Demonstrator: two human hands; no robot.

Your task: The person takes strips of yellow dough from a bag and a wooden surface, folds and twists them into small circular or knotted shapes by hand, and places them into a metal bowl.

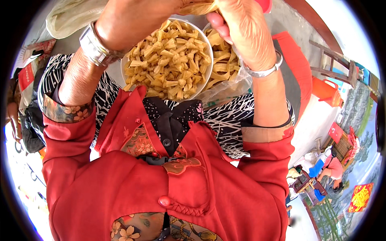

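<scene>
At the top edge my right hand (243, 30), with a silver bangle at its wrist, has its fingers curled round a tan dried husk strip (199, 8). My left hand (146, 7), below a silver wristwatch (94, 45), meets the strip's other end; its fingers are cut off by the edge of the picture. Under my hands a white round bowl (210, 66) is heaped with small knotted husk pieces (167, 60). Beside it, beneath my right wrist, loose folded husk strips (225, 60) lie in a clear plastic bag (225, 90).
A pale plastic bag (70, 18) lies at the upper left. To the right are a red-orange container (326, 91) and a wooden stool or frame (333, 64). Farther off, a person (333, 168) in a pink top is by a small table (307, 186).
</scene>
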